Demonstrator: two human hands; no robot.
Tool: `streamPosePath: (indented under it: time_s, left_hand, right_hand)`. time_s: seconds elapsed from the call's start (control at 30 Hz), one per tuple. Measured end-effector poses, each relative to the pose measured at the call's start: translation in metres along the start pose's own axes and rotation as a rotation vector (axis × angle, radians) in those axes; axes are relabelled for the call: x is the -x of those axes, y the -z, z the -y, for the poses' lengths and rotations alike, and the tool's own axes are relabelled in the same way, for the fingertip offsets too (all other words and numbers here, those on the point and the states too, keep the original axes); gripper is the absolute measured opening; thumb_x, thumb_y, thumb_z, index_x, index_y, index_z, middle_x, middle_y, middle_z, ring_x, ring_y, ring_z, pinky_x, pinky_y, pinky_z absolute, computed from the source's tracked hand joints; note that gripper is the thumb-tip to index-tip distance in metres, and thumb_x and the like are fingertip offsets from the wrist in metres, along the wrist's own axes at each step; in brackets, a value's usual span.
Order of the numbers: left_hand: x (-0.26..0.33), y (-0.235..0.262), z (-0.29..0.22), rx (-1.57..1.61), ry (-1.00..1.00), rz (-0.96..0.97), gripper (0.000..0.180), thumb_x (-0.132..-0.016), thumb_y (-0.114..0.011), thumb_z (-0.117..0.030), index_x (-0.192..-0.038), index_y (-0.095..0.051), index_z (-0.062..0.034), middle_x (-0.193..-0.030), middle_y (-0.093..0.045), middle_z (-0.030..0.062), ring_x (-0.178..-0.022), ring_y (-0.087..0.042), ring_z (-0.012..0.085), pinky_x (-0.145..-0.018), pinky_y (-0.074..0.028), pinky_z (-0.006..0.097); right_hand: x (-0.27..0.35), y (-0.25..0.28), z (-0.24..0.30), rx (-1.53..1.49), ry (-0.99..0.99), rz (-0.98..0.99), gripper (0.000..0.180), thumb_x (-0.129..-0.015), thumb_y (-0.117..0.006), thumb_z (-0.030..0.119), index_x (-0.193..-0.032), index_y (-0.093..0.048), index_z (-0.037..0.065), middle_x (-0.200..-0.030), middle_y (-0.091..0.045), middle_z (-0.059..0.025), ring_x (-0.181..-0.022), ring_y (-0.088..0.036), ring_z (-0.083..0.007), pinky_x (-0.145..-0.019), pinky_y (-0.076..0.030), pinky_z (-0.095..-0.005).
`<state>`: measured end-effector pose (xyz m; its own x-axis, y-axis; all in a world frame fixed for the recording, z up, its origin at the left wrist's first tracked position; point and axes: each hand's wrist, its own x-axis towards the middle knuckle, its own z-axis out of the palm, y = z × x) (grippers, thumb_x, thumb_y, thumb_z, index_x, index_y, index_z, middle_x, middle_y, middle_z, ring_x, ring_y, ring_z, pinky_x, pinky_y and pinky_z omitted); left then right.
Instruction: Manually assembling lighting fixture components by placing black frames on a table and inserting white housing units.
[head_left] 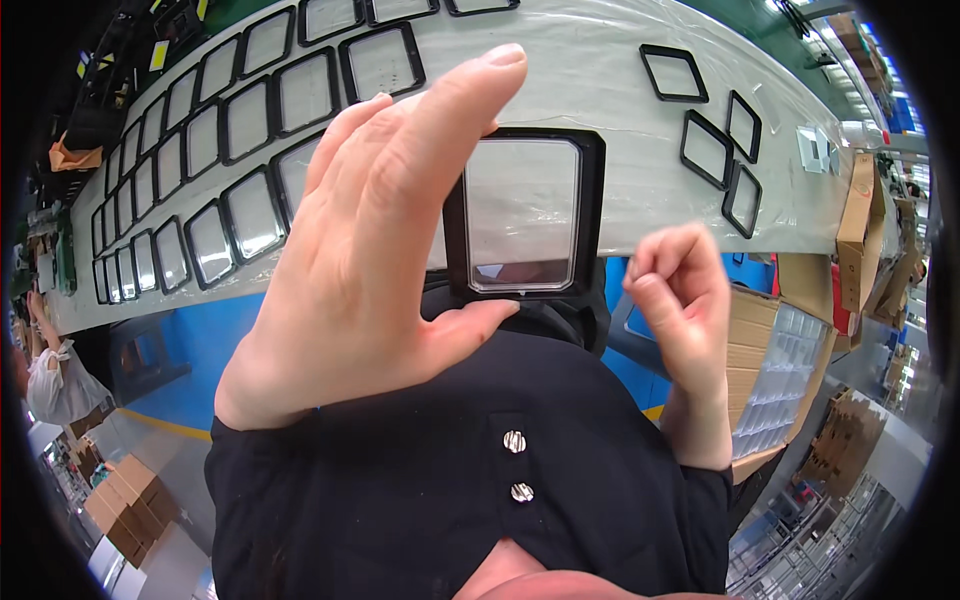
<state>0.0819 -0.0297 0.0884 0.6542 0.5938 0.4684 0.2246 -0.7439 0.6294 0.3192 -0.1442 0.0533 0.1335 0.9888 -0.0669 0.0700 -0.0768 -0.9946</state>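
Note:
My left hand (350,230) is raised large in front of the table, fingers stretched out and thumb spread wide. Behind it, a black rectangular frame with a clear pane (522,215) sits at the table's near edge, directly in front of my body. The hand partly covers the frame's left side; its thumb tip shows by the lower edge, and whether it touches is unclear. To the right of this frame, my right hand (685,305) hangs apart from it. Its fingers are curled and pinched against the thumb, slightly blurred; anything between them is hidden.
Rows of similar paned black frames (203,138) cover the table's left half. Several thin black frames (707,150) lie at the right on the film-covered table (590,60). An open cardboard box (757,330) with clear plastic dividers stands beside my right arm. Another person's sleeve (62,385) appears far left.

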Motion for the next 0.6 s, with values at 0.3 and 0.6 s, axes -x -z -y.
streamPosePath:
  time_s: [0.3, 0.6]
  left_hand:
    - [0.002, -0.001, -0.006, 0.022, 0.0, 0.094, 0.115, -0.051, -0.085, -0.005, -0.146, -0.022, 0.0026, -0.123, -0.051, 0.0166, -0.114, -0.052, 0.0265, -0.103, -0.037, 0.042]
    - [0.003, -0.034, 0.032, 0.029, 0.076, 0.051, 0.116, -0.049, -0.086, -0.007, -0.147, -0.023, -0.0008, -0.119, -0.054, 0.0158, -0.112, -0.055, 0.0261, -0.1, -0.041, 0.038]
  right_hand:
    - [-0.045, -0.052, 0.026, -0.336, -0.025, 0.082, 0.047, -0.08, -0.069, -0.005, -0.11, -0.036, 0.01, -0.088, -0.057, -0.001, -0.078, -0.052, -0.0039, -0.07, -0.041, -0.0168]
    - [-0.067, -0.045, -0.013, 0.387, 0.309, -0.158, 0.068, -0.074, -0.078, 0.023, -0.123, -0.036, 0.003, -0.103, -0.056, -0.0089, -0.101, -0.051, -0.0205, -0.083, -0.04, -0.0336]
